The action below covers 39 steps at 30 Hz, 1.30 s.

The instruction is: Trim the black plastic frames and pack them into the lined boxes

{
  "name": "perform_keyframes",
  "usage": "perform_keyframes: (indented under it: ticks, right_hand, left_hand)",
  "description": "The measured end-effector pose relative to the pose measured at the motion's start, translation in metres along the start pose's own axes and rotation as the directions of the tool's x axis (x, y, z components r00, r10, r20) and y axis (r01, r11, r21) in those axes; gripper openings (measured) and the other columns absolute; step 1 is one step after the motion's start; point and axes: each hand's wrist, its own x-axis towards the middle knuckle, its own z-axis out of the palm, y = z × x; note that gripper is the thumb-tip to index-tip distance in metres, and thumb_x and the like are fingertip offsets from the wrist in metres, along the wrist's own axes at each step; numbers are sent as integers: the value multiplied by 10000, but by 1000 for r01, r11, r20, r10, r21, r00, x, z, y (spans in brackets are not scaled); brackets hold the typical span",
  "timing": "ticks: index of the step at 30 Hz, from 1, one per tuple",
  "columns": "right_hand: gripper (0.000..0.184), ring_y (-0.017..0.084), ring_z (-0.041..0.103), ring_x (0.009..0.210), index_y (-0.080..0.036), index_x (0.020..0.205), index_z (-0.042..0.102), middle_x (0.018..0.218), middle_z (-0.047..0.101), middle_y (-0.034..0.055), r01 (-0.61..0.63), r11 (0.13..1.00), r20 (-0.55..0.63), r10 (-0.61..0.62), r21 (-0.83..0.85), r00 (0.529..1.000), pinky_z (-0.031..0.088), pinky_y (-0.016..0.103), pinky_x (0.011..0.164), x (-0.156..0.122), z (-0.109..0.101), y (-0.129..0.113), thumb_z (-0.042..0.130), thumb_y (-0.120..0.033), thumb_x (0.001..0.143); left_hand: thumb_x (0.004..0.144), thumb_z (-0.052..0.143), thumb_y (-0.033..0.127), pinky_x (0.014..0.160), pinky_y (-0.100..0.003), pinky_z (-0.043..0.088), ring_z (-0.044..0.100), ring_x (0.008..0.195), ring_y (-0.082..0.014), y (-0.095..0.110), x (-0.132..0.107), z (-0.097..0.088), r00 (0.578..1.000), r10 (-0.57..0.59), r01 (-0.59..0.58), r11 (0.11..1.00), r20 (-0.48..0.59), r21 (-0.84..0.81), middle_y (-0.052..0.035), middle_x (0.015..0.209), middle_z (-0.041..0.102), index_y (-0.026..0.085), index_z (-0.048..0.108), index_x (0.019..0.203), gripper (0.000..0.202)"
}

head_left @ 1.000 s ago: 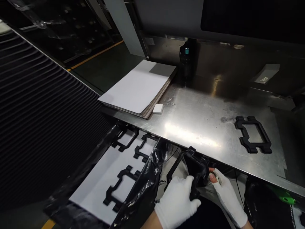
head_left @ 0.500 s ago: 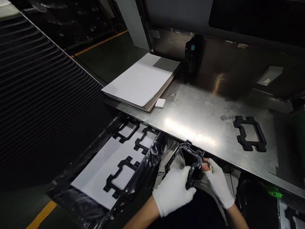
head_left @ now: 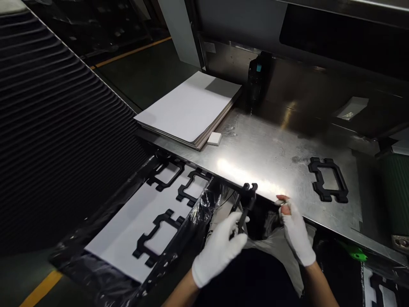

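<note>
"Black frame (head_left: 248,209): where is it, please?"

"It is in the left hand (head_left: 220,249), turned almost edge-on, by the near edge of the metal table (head_left: 271,145)."

"And how is the grip?"

"The gloved thumb and fingers of the left hand are closed on its lower part. The right hand (head_left: 295,236) is beside it, apart from the frame, with thumb and finger bent close together. That spot is dark and small, so I cannot tell if something is pinched there."

"Is it heavy, do you think?"

"I judge it light, because its bars are slim. Probably it is also stiff, like hard plastic: the similar second frame (head_left: 341,181) lies flat on the table and keeps its corners. A hard twist could crack a slim bar."

"Slippery?"

"Perhaps a little, against the cloth glove. The right thumb is bare at the tip, so it should hold better."

"Where to take it, then?"

"I would hold the middle of a long bar, thumb on one face and fingers on the other. The small tabs look the weakest."
</note>
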Motion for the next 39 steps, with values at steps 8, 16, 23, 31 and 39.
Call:
perform_keyframes:
  ticks: [8,16,23,31,39]
  right_hand:
    - [578,175,536,676,-202,1301,668,786,597,-2,1,1000,5,-1,25,1000,503,308,697,1,-32,-16,475,-681,1041]
    - [720,182,646,767,-173,1274,691,1049,767,98,-57,840,185,-52,539,981,572,324,788,-5,14,-55,650,-790,905]
    - [732,56,260,469,-199,1369,613,893,692,19,-223,710,261,58,668,964,277,213,429,1,33,-39,655,-768,910]
    - [412,256,667,1144,-173,1337,656,1332,679,147,122,888,16,-128,-442,992,543,376,961,44,-8,-24,329,-303,1122]
    - [427,282,677,943,-167,1482,610,1198,703,158,286,669,259,-143,-686,955,522,381,814,65,11,-23,426,-314,1126]
  left_hand:
    - [891,715,535,521,-264,300,157,441,-55,14,40,-37,968,243,-43,378,54,-925,141,528,223,133,666,1032,429]
    - [919,699,486,462,-226,289,107,359,-47,13,58,-9,947,312,25,184,82,-983,182,468,193,226,498,937,329]
    - [912,713,459,490,-228,298,108,391,-54,6,53,5,957,290,-34,207,28,-978,175,496,201,220,510,991,323]
    - [876,702,466,560,-271,343,230,450,-68,34,104,-20,972,182,-14,669,146,-743,119,527,304,130,669,987,356]
    - [886,741,421,492,-230,197,289,453,-62,43,152,-5,961,87,32,909,264,-416,99,542,378,131,653,967,314]
